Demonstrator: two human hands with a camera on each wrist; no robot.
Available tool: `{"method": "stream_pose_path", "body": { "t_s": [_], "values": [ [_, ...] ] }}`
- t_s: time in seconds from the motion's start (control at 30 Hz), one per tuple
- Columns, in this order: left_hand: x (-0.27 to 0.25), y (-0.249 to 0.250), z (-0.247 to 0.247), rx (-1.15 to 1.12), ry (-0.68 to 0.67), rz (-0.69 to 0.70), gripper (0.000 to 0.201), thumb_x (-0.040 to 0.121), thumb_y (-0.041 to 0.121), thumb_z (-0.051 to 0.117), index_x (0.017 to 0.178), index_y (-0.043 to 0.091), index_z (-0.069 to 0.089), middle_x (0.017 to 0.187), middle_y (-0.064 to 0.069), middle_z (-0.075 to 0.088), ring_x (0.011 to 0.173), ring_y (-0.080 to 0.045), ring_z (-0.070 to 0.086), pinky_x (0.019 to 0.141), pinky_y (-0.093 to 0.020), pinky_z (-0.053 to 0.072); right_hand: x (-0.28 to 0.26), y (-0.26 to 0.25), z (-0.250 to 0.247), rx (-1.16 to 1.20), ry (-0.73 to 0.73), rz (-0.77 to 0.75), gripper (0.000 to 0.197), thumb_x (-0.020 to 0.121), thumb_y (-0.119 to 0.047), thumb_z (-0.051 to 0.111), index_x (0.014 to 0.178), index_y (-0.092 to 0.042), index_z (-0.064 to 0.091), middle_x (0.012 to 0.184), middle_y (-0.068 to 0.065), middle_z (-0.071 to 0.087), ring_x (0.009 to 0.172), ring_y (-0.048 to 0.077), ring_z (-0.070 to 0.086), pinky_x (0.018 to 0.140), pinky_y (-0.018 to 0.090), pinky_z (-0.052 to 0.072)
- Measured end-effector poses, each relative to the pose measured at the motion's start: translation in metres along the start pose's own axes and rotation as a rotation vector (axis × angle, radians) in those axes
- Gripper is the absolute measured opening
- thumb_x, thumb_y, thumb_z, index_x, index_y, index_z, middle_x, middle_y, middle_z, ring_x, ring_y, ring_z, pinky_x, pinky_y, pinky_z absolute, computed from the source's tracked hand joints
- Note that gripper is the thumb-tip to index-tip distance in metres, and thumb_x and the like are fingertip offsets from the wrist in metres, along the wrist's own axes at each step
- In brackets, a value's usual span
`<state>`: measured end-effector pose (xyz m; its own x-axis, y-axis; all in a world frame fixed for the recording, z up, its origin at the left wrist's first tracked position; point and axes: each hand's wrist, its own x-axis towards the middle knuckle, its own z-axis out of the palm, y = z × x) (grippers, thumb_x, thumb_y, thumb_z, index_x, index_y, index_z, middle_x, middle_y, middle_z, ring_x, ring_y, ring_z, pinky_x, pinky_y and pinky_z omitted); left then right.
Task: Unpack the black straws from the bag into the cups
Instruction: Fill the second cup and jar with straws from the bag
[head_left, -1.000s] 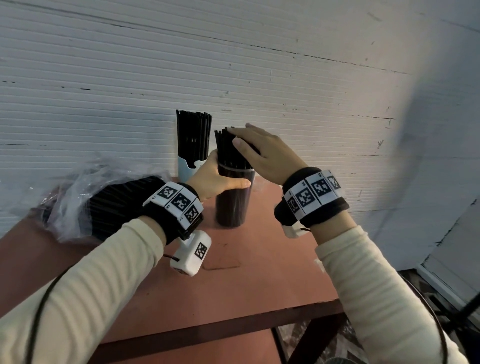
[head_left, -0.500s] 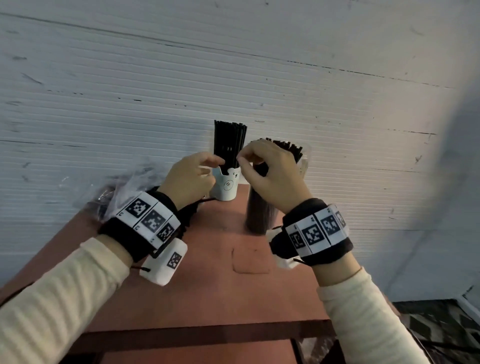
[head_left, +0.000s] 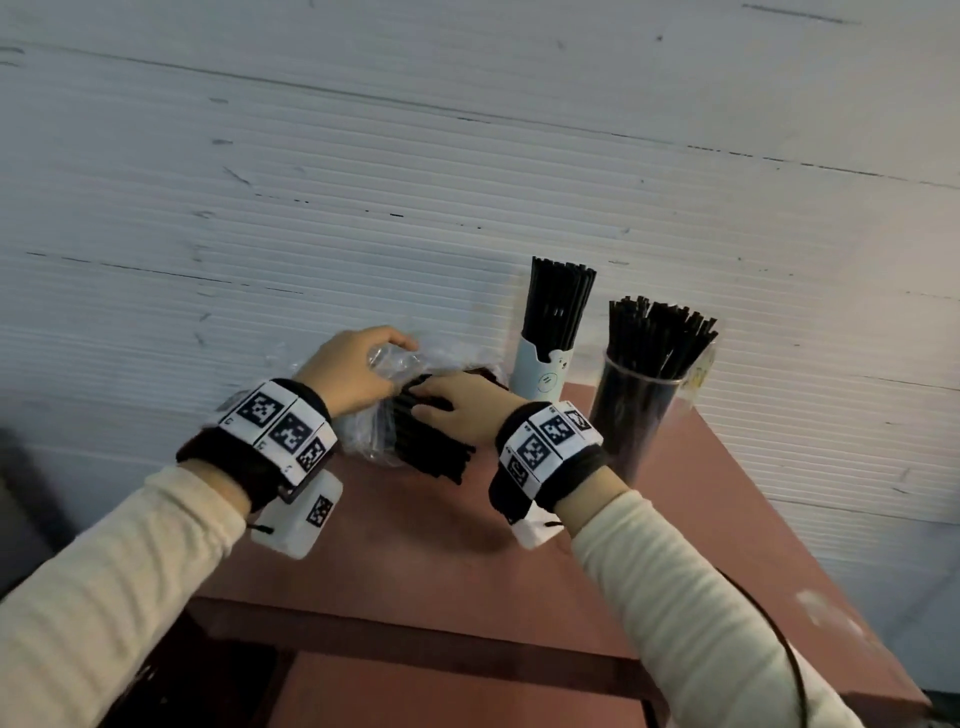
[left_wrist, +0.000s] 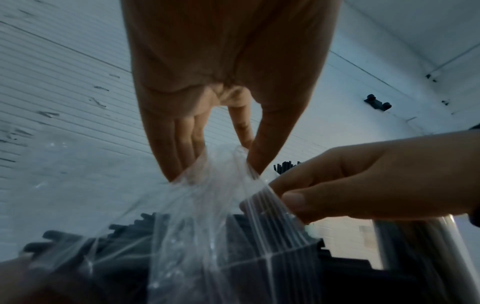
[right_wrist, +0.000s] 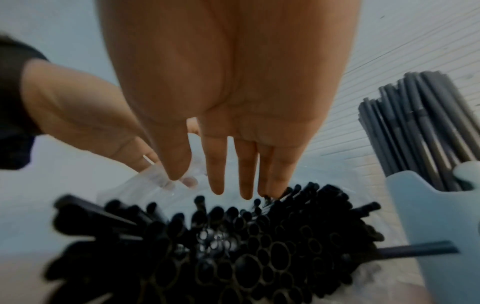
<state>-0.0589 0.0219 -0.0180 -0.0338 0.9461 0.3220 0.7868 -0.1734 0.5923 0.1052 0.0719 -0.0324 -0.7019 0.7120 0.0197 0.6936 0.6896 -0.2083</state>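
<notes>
Now black straws (head_left: 431, 441) lie in clear plastic bag (head_left: 384, 374) on table (head_left: 467, 561), open ends poking out. Left hand (head_left: 353, 371) pinches bag film; right hand (head_left: 462, 410) reaches in, fingers (right_wrist: 217, 174) straight, nothing gripped yet. Best: hold mouth taut, gather small bunch, lift level. White cup (head_left: 543, 374), clear cup (head_left: 631, 415) already well filled. Bag's far end hidden.
</notes>
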Motion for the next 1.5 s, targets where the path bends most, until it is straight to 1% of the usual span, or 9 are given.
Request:
{"method": "stream_pose_path", "body": {
  "t_s": [0.1,0.17,0.37,0.63,0.8,0.97,1.1,1.37,1.5],
  "values": [
    [0.001,-0.004,0.003,-0.028,-0.004,-0.026,0.044,0.079,0.002,0.067,0.117,0.024,0.066,0.126,0.0,0.061,0.11,-0.017,0.057,0.078,-0.018,0.035,0.014,-0.003,0.005,-0.084,0.002,0.015,0.046,0.098,-0.036,0.049,0.138,-0.015,0.05,0.139,0.012,0.052,0.127,0.03,0.048,0.107,0.04,0.036],
    [0.003,-0.005,0.003,-0.081,0.023,-0.049,0.042,0.079,0.004,0.068,0.115,0.025,0.066,0.128,-0.001,0.061,0.117,-0.019,0.055,0.085,-0.021,0.037,0.021,-0.005,0.007,-0.121,0.016,0.018,0.048,0.095,-0.036,0.052,0.138,-0.014,0.048,0.141,0.013,0.049,0.129,0.031,0.045,0.109,0.041,0.034],
    [0.006,-0.001,0.002,-0.167,0.115,-0.066,0.042,0.081,0.001,0.063,0.109,0.031,0.064,0.119,0.005,0.061,0.116,-0.017,0.055,0.087,-0.027,0.044,0.029,-0.009,0.007,-0.185,0.006,0.068,0.056,0.092,-0.039,0.057,0.141,-0.015,0.042,0.139,0.014,0.048,0.126,0.033,0.046,0.105,0.042,0.038],
    [0.003,0.005,-0.004,-0.167,0.1,-0.073,0.047,0.083,-0.007,0.055,0.117,0.024,0.063,0.121,0.008,0.056,0.108,-0.035,0.061,0.057,-0.016,0.041,0.03,-0.014,0.007,-0.277,-0.16,0.06,0.048,0.098,-0.031,0.047,0.145,-0.034,0.035,0.135,0.015,0.046,0.121,0.038,0.048,0.101,0.044,0.04],
    [0.005,0.003,-0.004,-0.146,0.048,-0.135,0.051,0.082,-0.006,0.054,0.116,0.032,0.062,0.135,-0.003,0.051,0.05,-0.01,0.052,0.039,-0.019,0.041,0.023,-0.02,-0.002,-0.241,-0.13,0.003,0.039,0.094,-0.022,0.054,0.132,-0.018,0.049,0.126,0.012,0.052,0.116,0.032,0.05,0.094,0.036,0.038],
    [0.005,0.002,-0.004,-0.131,0.052,-0.143,0.052,0.081,-0.005,0.055,0.114,0.034,0.062,0.137,-0.002,0.05,0.096,-0.029,0.066,0.062,-0.041,0.057,0.018,-0.027,-0.006,-0.241,-0.103,-0.035,0.031,0.092,-0.015,0.053,0.122,-0.009,0.054,0.122,0.012,0.057,0.113,0.031,0.054,0.093,0.037,0.041],
    [0.007,-0.001,-0.002,-0.133,0.048,-0.143,0.05,0.082,-0.004,0.058,0.115,0.034,0.061,0.138,-0.004,0.051,0.1,-0.027,0.063,0.078,-0.039,0.056,0.019,-0.024,-0.009,-0.196,-0.073,-0.029,0.035,0.096,-0.014,0.049,0.13,-0.01,0.055,0.133,0.007,0.057,0.12,0.026,0.053,0.098,0.031,0.039],
    [0.009,-0.002,0.001,-0.135,0.049,-0.132,0.051,0.082,-0.008,0.055,0.12,0.026,0.059,0.137,-0.009,0.051,0.118,-0.018,0.053,0.06,-0.016,0.045,0.006,-0.008,-0.013,0.028,0.041,-0.015,0.034,0.086,-0.01,0.061,0.115,-0.026,0.068,0.121,-0.003,0.063,0.11,0.017,0.056,0.088,0.021,0.04],
    [0.011,-0.001,0.004,-0.133,0.077,-0.123,0.049,0.08,-0.009,0.055,0.117,0.024,0.059,0.127,-0.012,0.053,0.091,-0.024,0.058,0.052,-0.023,0.042,-0.005,0.001,-0.02,0.106,0.063,0.004,0.032,0.084,-0.011,0.065,0.11,-0.03,0.07,0.103,-0.008,0.059,0.09,0.01,0.054,0.07,0.013,0.04]
  ]
}}
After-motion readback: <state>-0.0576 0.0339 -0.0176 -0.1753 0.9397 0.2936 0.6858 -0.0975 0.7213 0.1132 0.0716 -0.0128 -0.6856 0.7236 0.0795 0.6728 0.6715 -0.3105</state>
